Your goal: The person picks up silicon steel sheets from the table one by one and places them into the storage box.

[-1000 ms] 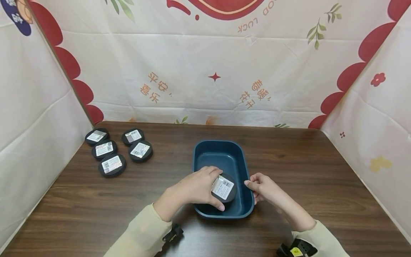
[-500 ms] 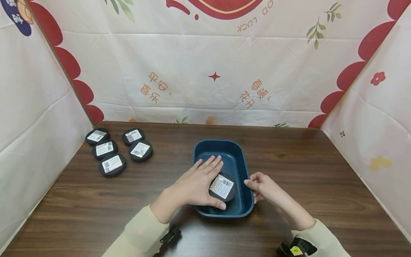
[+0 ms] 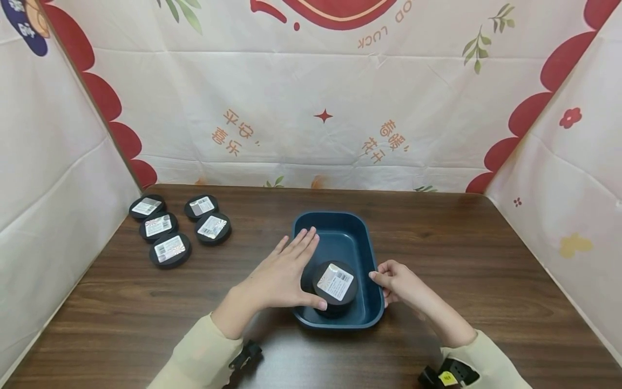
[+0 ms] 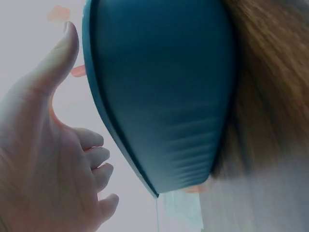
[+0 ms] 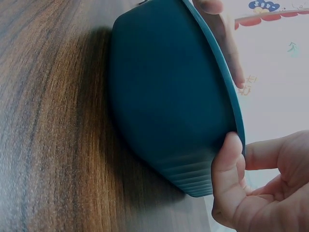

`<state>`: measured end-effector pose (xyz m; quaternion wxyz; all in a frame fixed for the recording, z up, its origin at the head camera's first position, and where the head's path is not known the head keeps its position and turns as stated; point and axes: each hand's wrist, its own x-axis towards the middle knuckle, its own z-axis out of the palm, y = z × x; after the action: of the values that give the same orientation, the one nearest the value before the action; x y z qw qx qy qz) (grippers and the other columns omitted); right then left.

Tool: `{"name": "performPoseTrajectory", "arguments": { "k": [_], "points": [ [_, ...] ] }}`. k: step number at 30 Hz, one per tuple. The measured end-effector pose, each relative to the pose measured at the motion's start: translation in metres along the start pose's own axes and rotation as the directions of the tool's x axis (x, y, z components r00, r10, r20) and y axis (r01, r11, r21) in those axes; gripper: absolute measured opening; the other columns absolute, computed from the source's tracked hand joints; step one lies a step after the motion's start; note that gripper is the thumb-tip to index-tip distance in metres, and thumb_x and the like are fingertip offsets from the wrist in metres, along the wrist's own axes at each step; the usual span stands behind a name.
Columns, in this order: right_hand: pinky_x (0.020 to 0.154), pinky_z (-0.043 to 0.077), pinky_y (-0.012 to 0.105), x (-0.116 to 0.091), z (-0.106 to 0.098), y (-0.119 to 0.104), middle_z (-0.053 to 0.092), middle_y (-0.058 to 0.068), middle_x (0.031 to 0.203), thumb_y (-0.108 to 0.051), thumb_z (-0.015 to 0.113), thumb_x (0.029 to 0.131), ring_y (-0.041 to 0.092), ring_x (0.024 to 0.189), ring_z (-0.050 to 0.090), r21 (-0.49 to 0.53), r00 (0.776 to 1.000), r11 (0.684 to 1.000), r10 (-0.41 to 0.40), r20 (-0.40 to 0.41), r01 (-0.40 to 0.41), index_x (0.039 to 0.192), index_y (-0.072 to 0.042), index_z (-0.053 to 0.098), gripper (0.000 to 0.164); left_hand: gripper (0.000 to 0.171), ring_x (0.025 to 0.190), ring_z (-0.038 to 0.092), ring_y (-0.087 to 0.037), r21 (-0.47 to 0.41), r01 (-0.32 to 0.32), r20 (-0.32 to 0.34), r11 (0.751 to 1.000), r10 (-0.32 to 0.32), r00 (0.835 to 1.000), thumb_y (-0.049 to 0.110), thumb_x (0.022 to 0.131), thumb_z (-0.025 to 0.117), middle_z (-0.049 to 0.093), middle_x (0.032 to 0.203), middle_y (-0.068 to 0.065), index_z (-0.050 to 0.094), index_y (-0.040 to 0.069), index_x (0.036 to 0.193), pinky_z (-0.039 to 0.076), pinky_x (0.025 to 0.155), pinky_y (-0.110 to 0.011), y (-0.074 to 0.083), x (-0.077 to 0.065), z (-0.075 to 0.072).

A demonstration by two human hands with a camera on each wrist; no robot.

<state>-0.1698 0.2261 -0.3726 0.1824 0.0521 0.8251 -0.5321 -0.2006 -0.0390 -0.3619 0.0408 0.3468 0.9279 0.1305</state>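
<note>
A deep blue rectangular tray (image 3: 342, 243) stands on the table. Near its front lies a round black disc-shaped item (image 3: 335, 282) with a white barcode label facing up; a dark edge shows beneath it, perhaps another disc. Over the tray's left side hovers my left hand (image 3: 279, 275), fingers straight and spread, holding nothing; the thumb tip is close to the disc. The left wrist view shows this hand (image 4: 53, 159) apart from the tray wall (image 4: 159, 87). My right hand (image 3: 400, 283) pinches the right rim, with thumb and fingers on either side in the right wrist view (image 5: 231, 145).
Several similar black discs with white labels, such as the front one (image 3: 169, 250), lie grouped at the table's left rear. The brown wooden table (image 3: 437, 237) is enclosed by printed white cloth (image 3: 291, 81) at the back and sides.
My left hand has let go of the black disc, its fingers have straightened, and it has drawn back to the left. The disc stays in the tray. My right hand keeps its place.
</note>
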Motion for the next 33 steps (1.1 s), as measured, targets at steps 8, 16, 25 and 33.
{"name": "performPoseTrajectory", "arguments": {
  "k": [8,16,25,33],
  "points": [
    [0.055,0.051,0.030,-0.001,0.002,-0.001,0.047,0.006,0.069,-0.017,0.052,0.095,0.015,0.058,0.050,0.022,1.000,1.000,0.008,-0.012,-0.007,0.106,0.007,0.042,0.029,0.120,0.142,-0.004,-0.015,-0.026,0.020,-0.014,0.999,-0.020,1.000,0.078,0.066,0.058,-0.004,0.156,-0.001,0.006,0.010,0.150,0.003,0.113,-0.042,-0.009,-0.005,0.004],
    [0.055,0.051,0.030,-0.001,0.001,-0.002,0.047,0.006,0.069,-0.017,0.053,0.096,0.015,0.058,0.050,0.021,1.000,1.000,0.010,-0.010,-0.010,0.106,0.007,0.042,0.029,0.114,0.143,0.004,-0.021,0.023,0.035,-0.098,0.999,-0.033,0.995,0.077,0.069,0.056,0.008,0.156,-0.006,0.011,0.012,0.151,0.009,0.112,-0.047,-0.022,-0.012,0.004],
    [0.055,0.051,0.030,-0.001,0.001,-0.002,0.046,0.006,0.069,-0.017,0.052,0.095,0.015,0.058,0.050,0.016,1.000,1.000,0.005,-0.017,-0.004,0.105,0.008,0.042,0.028,0.115,0.143,0.001,-0.018,0.009,0.104,-0.089,0.995,-0.103,0.991,0.075,0.066,0.062,0.005,0.156,-0.003,0.012,0.015,0.151,0.006,0.113,-0.047,-0.033,-0.020,0.002],
    [0.057,0.050,0.031,-0.003,0.002,-0.002,0.046,0.007,0.069,-0.017,0.051,0.096,0.016,0.058,0.050,0.011,1.000,1.000,-0.005,-0.008,0.005,0.106,0.008,0.041,0.029,0.113,0.143,0.002,-0.022,0.052,0.149,-0.117,0.988,-0.142,0.983,0.076,0.067,0.059,0.005,0.156,-0.003,0.014,0.015,0.150,0.005,0.112,-0.049,-0.047,-0.031,0.001]
  ]
}}
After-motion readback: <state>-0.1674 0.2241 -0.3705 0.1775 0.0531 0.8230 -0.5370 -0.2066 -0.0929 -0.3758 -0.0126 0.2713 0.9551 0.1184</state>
